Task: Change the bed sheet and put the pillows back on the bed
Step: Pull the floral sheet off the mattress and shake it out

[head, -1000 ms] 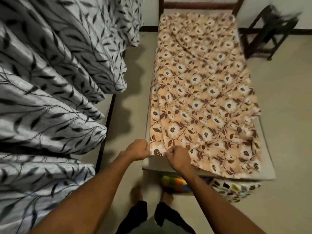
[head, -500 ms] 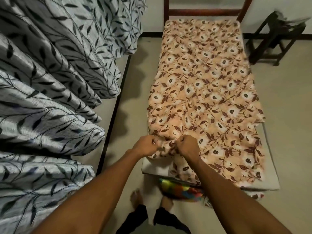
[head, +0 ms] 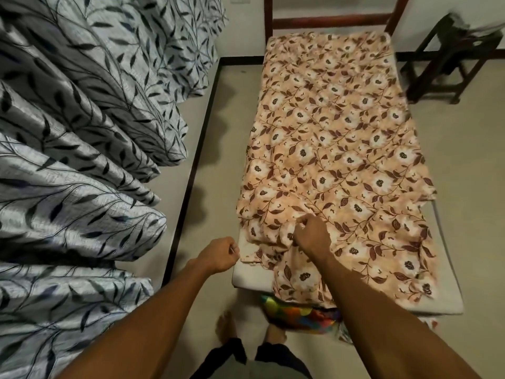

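Right hand (head: 311,237) is gripping bunched floral sheet (head: 341,149) at mattress (head: 254,277) foot edge; left hand (head: 218,255) is curling at near-left corner, hold unclear. Should be drawing it taut, evenly.

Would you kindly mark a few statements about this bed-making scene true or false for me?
1. The right hand grips the bunched floral sheet. True.
2. Pillows lie on the sheet. False: the leaf-patterned pillows lie apart, at the left.
3. The sheet covers the whole mattress. False: bare mattress shows at the near corners.
4. A dark stool stands by the mattress's far right corner. True.
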